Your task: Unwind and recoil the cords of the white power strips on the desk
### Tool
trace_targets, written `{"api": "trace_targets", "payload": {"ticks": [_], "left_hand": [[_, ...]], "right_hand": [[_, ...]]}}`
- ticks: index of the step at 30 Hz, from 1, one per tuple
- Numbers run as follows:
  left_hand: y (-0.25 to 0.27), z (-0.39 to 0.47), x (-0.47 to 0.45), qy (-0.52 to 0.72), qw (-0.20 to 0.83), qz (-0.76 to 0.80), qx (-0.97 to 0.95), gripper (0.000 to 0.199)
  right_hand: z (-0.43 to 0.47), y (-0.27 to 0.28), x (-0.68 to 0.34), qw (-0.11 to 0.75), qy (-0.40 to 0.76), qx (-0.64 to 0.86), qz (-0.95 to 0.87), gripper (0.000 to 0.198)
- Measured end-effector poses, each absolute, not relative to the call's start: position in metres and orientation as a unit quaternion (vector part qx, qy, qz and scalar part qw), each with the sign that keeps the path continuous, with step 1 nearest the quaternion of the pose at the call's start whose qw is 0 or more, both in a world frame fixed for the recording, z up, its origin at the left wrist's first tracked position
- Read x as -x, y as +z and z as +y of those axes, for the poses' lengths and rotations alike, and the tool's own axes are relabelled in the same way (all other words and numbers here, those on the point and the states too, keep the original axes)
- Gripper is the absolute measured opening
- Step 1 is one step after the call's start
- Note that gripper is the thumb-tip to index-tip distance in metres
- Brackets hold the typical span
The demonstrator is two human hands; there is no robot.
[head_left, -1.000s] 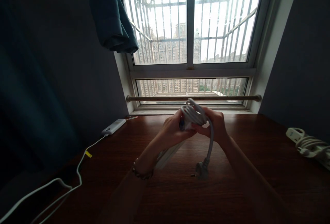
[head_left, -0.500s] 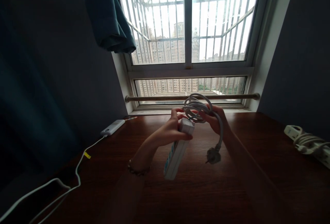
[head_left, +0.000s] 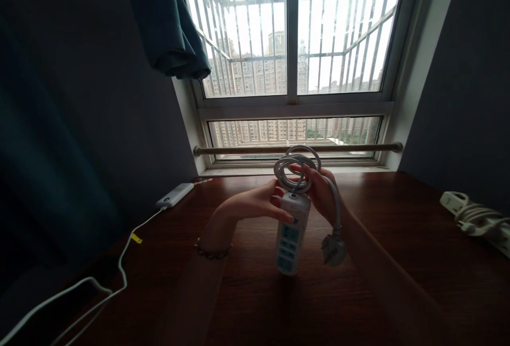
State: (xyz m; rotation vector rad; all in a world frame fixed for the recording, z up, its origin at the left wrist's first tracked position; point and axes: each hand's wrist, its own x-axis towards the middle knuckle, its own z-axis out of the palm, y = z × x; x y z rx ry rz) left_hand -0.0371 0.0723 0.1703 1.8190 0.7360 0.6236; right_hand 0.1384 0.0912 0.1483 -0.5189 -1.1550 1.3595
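"What's on your feed?"

"I see the left hand (head_left: 266, 203) grasping the white power strip (head_left: 287, 242) near its upper end, thumb on the front. The right hand (head_left: 323, 192) grips the coiled cord (head_left: 283, 168), just above the strip."

"And the plug (head_left: 333, 250)?"

"Dangling below the right hand, beside the strip."

"Is the strip down?"

"I have it roughly upright over the table (head_left: 247, 298); whether its lower end touches, I can't tell."

White power strip (head_left: 294, 235) with blue socket panels (head_left: 287, 244), pale-grey cord (head_left: 338, 205), reddish-brown wood-grained tabletop (head_left: 251, 298), dark teal curtain (head_left: 167, 32)
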Motion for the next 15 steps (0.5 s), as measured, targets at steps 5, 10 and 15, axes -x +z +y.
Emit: {"api": "trace_targets", "payload": {"ticks": [5,10,15], "left_hand": [[0.175,0.077,0.032,0.381,0.46,0.29,-0.747,0.034],[0.17,0.085,0.02,0.538,0.475,0.297,-0.63,0.041],[0.167,0.081,0.008,0.608,0.489,0.29,-0.554,0.029]], "right_hand": [[0.088,0.147,-0.135,0.569,0.63,0.207,-0.486,0.036],[0.088,0.142,-0.129,0.562,0.64,0.172,-0.494,0.031],[0.082,0.142,-0.121,0.537,0.65,0.185,-0.504,0.036]]}}
